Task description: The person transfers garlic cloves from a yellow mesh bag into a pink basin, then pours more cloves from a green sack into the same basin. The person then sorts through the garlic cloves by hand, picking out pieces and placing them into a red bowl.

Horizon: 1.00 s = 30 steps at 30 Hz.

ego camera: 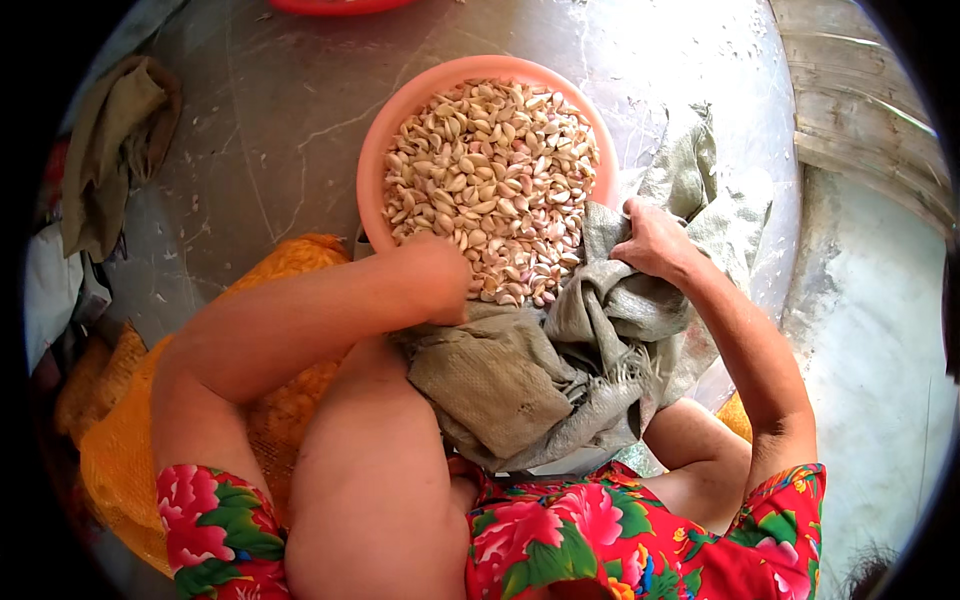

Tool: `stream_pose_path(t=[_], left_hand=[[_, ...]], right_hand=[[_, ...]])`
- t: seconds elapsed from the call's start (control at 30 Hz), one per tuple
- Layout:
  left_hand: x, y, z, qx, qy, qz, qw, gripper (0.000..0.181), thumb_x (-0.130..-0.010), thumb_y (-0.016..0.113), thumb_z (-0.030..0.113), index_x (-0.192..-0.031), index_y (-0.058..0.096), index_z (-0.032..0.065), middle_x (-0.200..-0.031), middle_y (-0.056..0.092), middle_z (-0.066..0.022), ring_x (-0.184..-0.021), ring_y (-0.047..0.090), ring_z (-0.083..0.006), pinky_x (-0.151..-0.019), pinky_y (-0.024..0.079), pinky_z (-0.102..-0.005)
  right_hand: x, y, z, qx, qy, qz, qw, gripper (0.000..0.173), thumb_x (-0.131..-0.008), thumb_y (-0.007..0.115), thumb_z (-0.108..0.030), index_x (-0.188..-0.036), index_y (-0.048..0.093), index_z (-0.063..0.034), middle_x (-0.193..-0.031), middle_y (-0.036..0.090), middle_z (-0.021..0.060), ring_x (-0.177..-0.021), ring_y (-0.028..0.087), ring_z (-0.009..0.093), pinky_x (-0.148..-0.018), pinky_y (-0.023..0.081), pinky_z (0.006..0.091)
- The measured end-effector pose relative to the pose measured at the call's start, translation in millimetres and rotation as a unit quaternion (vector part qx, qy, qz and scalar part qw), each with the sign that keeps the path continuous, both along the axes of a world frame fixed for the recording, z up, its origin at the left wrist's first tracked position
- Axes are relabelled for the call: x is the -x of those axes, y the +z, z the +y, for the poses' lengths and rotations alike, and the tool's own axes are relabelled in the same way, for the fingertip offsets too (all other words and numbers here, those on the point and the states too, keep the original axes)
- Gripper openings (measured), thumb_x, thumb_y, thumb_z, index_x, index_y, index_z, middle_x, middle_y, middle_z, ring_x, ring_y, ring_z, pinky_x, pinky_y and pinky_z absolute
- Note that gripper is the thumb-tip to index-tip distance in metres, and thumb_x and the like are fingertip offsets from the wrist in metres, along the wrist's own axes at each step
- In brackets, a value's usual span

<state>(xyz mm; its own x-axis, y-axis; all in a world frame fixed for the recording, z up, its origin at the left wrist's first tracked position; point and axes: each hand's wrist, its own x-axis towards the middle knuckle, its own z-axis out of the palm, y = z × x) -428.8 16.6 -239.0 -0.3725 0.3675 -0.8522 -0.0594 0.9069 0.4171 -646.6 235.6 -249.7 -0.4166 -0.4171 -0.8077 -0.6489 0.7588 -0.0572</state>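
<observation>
A pink plastic basin (375, 161) full of unpeeled garlic cloves (487, 180) stands on the floor in front of me. My left hand (439, 281) is blurred at the basin's near left rim, by the cloves and the sack; its fingers are mostly hidden, so I cannot tell what they hold. Beside the basin's right edge, my right hand (652, 236) grips a fold of a grey-green woven sack (615, 300) between thumb and fingers. The sack is bunched over my lap and against the near rim, with a folded brown cloth piece (491, 382) on top.
Orange mesh sacks (124, 457) lie to the left, partly under my arm and leg. A brown cloth (112, 150) is at the far left. A red basin (341, 4) shows at the top edge. Bamboo strips (862, 97) lie at the upper right. Bits of skin dot the stone floor (285, 82).
</observation>
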Motion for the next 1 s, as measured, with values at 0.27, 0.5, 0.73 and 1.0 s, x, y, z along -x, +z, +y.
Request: stream_pose_path(t=[0.27, 0.5, 0.73, 1.0], left_hand=[[-28.4, -42.5, -2.9, 0.021, 0.01, -0.037, 0.999, 0.032, -0.083, 0.072, 0.025, -0.097, 0.079, -0.0034, -0.095, 0.077, -0.0198, -0.094, 0.074, -0.0369, -0.081, 0.058, -0.0482], [-23.2, -36.9, -22.7, -0.009, 0.087, -0.073, 0.993, 0.026, -0.079, 0.066, 0.012, -0.094, 0.078, -0.0052, -0.097, 0.076, -0.0221, -0.093, 0.075, -0.036, -0.076, 0.058, -0.0467], [2.9, -24.1, -63.5, -0.143, 0.181, -0.068, 0.971, 0.017, -0.075, 0.067, 0.01, -0.072, 0.065, -0.0068, -0.061, 0.059, -0.0145, -0.058, 0.057, -0.0248, -0.056, 0.046, -0.0439], [14.9, -2.7, -108.0, -0.325, 0.331, -0.127, 0.877, 0.017, -0.075, 0.068, 0.007, -0.064, 0.058, -0.0013, -0.069, 0.059, 0.0001, -0.062, 0.049, -0.0102, -0.055, 0.038, -0.0313]], right_hand=[[0.7, -37.6, 27.7, 0.052, -0.259, -0.123, 0.957, 0.047, -0.076, 0.083, -0.04, -0.102, 0.081, -0.0001, -0.084, 0.077, 0.0153, -0.077, 0.074, 0.022, -0.079, 0.058, 0.0375], [-4.0, -21.3, 17.2, 0.101, -0.197, -0.149, 0.964, 0.027, -0.087, 0.074, -0.021, -0.104, 0.08, -0.0011, -0.08, 0.077, 0.0098, -0.074, 0.071, 0.017, -0.074, 0.055, 0.037], [-2.6, -6.2, 21.5, 0.163, -0.437, -0.335, 0.819, 0.027, -0.094, 0.071, -0.013, -0.116, 0.075, 0.0023, -0.095, 0.077, 0.0067, -0.079, 0.07, 0.013, -0.074, 0.057, 0.0293], [-14.3, 26.3, 2.1, 0.276, -0.558, -0.426, 0.657, 0.03, -0.097, 0.068, -0.007, -0.125, 0.066, 0.0027, -0.104, 0.077, 0.0097, -0.086, 0.075, 0.017, -0.082, 0.062, 0.0316]])
